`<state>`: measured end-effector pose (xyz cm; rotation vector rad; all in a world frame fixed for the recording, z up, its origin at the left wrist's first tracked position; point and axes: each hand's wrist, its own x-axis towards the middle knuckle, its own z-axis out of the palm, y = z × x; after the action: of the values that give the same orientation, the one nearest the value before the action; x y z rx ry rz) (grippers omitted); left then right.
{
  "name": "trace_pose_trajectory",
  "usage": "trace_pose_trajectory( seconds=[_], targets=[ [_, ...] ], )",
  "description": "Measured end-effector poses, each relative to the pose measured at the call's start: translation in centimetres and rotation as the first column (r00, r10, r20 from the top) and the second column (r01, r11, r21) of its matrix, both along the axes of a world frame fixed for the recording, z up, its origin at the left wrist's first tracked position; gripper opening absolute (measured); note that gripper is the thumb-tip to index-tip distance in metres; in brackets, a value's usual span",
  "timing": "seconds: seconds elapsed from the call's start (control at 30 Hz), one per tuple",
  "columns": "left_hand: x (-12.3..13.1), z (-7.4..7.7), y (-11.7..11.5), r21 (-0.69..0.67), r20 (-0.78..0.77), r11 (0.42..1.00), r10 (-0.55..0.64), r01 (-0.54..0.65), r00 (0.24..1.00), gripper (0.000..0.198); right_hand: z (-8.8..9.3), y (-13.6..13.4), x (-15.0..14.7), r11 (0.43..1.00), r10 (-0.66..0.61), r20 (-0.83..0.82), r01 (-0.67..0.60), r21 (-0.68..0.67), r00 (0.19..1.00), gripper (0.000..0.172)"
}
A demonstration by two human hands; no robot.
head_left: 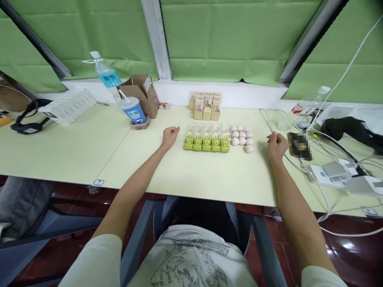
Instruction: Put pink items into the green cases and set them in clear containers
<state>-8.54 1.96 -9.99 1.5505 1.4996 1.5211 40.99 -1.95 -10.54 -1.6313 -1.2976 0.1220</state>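
My left hand (170, 137) rests on the table, curled into a fist with nothing visible in it. To its right stands a row of several small green containers (206, 144) with clear plastic tops behind them. Beside that row sits a cluster of small round pale pink and white pieces (241, 137). My right hand (277, 146) is also closed on the table, to the right of the pale pieces and apart from them; no object shows in it. Behind the green row are several small open cream-coloured boxes (207, 109).
At the left stand a blue cup (134, 112), a cardboard box (145, 95), a water bottle (109, 77) and a white basket (70, 107). On the right lie cables, a circuit board (295, 145), a clear bottle (308, 105) and a white power strip (324, 177).
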Motion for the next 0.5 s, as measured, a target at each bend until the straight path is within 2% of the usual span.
trace_pose_trajectory(
  seconds=[0.1, 0.17, 0.2, 0.27, 0.33, 0.43, 0.5],
  targets=[
    [0.3, -0.4, -1.5, 0.068, -0.020, 0.997, -0.043, 0.044, 0.999, 0.040, 0.7, -0.7, -1.2, 0.982, -0.112, 0.083, 0.098, 0.162, 0.990, 0.047],
    [0.6, -0.8, -2.7, 0.142, -0.076, 0.986, -0.072, 0.083, 0.994, 0.025, 1.3, -1.4, -2.9, 0.972, -0.122, 0.205, 0.075, 0.224, 0.971, 0.046],
    [0.7, -0.9, -3.3, 0.197, -0.166, 0.971, -0.106, 0.138, 0.980, 0.021, 1.6, -1.7, -4.0, 0.969, -0.110, 0.270, 0.044, 0.241, 0.957, 0.045],
    [0.7, -1.0, -4.5, 0.234, -0.398, 0.924, -0.193, 0.303, 0.897, 0.024, 1.8, -2.4, -6.3, 0.962, -0.022, 0.394, -0.087, 0.257, 0.919, 0.040],
    [0.5, -0.9, -5.4, 0.164, -0.589, 0.877, -0.280, 0.451, 0.758, 0.027, 1.6, -3.2, -8.7, 0.919, 0.122, 0.520, -0.294, 0.262, 0.845, 0.035],
    [0.1, -0.5, -6.4, 0.070, -0.716, 0.831, -0.344, 0.552, 0.608, 0.022, 0.9, -4.4, -11.7, 0.817, 0.285, 0.689, -0.545, 0.190, 0.667, 0.031],
    [0.0, -0.3, -6.9, 0.076, -0.792, 0.811, -0.304, 0.580, 0.529, 0.018, 0.5, -5.2, -13.2, 0.747, 0.317, 0.782, -0.649, 0.143, 0.537, 0.029]
  ],
)
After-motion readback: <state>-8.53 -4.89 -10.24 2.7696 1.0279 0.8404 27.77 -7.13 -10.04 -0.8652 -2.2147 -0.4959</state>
